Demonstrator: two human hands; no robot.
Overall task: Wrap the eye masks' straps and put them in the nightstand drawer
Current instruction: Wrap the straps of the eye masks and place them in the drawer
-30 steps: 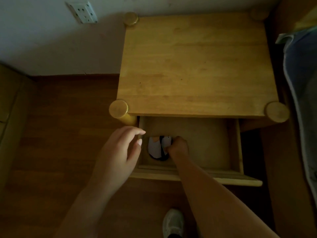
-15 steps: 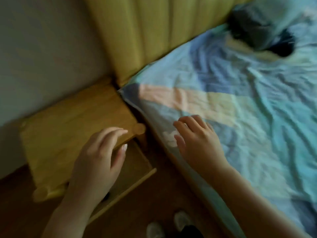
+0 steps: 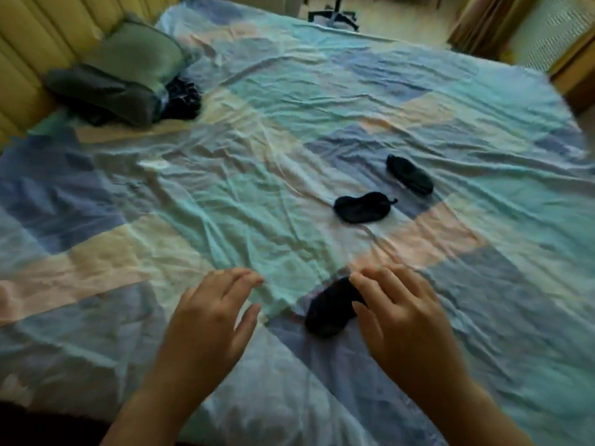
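Note:
Three dark eye masks lie on the patchwork bedsheet (image 3: 289, 156). The nearest eye mask (image 3: 331, 307) sits just left of my right hand (image 3: 399, 320), whose spread fingers hover at its edge, partly covering it. My left hand (image 3: 212, 313) is open above the sheet, a little left of that mask, holding nothing. A second eye mask (image 3: 360, 207) lies flat in the middle of the bed with a bit of strap showing. The third eye mask (image 3: 409, 174) lies beyond it to the right. The nightstand and its drawer are out of view.
A grey-green pillow (image 3: 135, 56) and a dark folded cloth (image 3: 99, 94) sit at the bed's far left by the yellow headboard (image 3: 29, 43). An office chair base (image 3: 335, 14) stands past the far edge. Curtains (image 3: 489, 20) hang at the far right.
The view swung from the open nightstand drawer to the bed. My right hand left the mask in the drawer, and both hands now reach over the sheet toward the nearest mask.

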